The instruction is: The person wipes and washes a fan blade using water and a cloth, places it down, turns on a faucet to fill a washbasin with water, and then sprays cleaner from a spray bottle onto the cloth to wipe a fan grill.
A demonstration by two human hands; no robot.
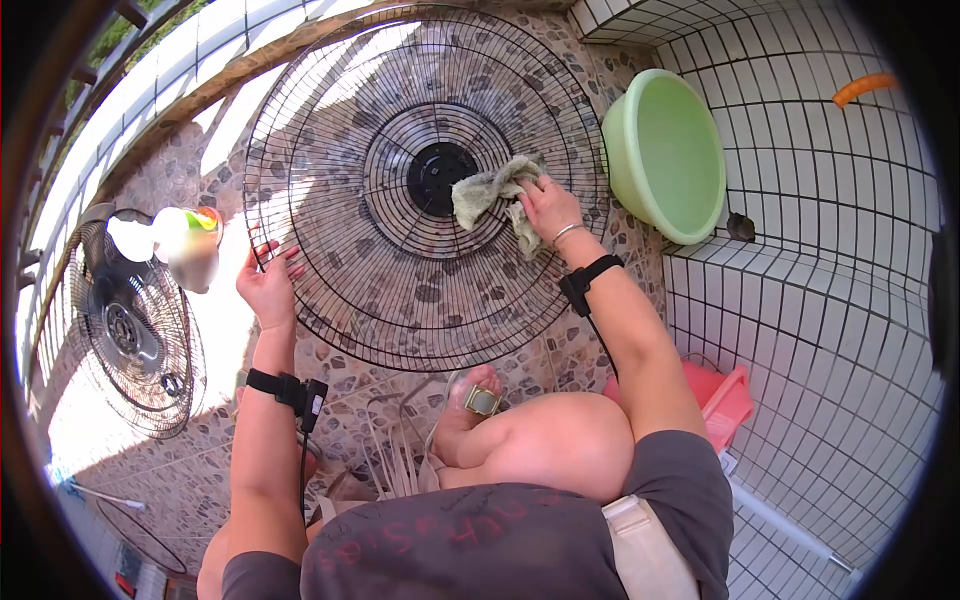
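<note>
A large round black wire fan grille (440,290) with a dark centre disc stands or lies before me over the pebble-patterned floor. At its lower left rim, my left hand (270,285) has its fingers curled around the wires. My right hand (550,208) grips a crumpled, greyish-green cloth (490,195), which touches the grille just right of the disc. Part of the cloth hangs below my fingers.
A light green basin (665,155) leans by the tiled wall on the right. Another fan part with blades (125,325) is at the left, beside a white container (185,240). A pink plastic item (730,408) sits near my right elbow.
</note>
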